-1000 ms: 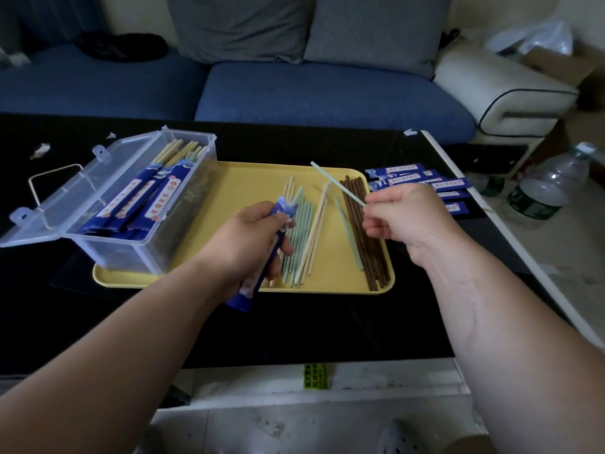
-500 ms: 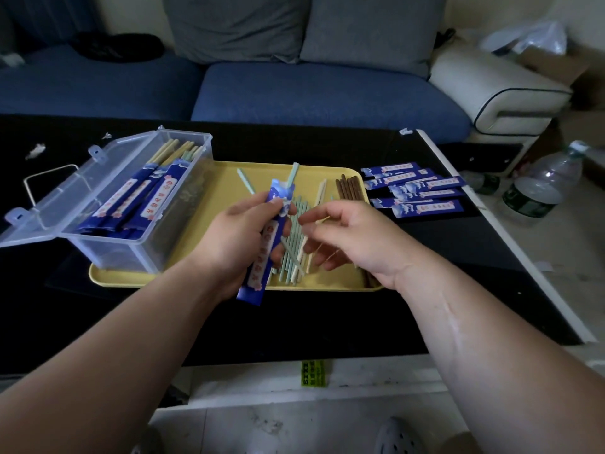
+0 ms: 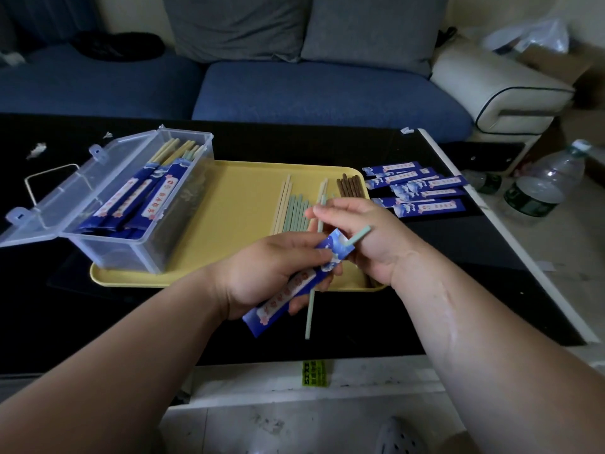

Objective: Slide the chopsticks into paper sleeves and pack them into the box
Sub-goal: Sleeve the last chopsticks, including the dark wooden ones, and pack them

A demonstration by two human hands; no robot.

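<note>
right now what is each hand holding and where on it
Left hand grips the blue paper sleeve around its middle. Right hand pinches a green chopstick near its upper end.

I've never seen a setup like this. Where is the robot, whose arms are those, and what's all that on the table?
There is no robot here. A person works with bare hands, and the picture comes from a camera worn on their head, looking forward and down, so the two arms reaching in from below are the wearer's own. The left hand grips a blue paper sleeve, with a green chopstick poking out of its top. The right hand pinches a second green chopstick that runs down past the sleeve. On the black table sits a yellow tray. It carries loose chopsticks and a clear plastic box, lid open, with sleeved chopsticks inside. Empty sleeves lie to the right of the tray.
</note>
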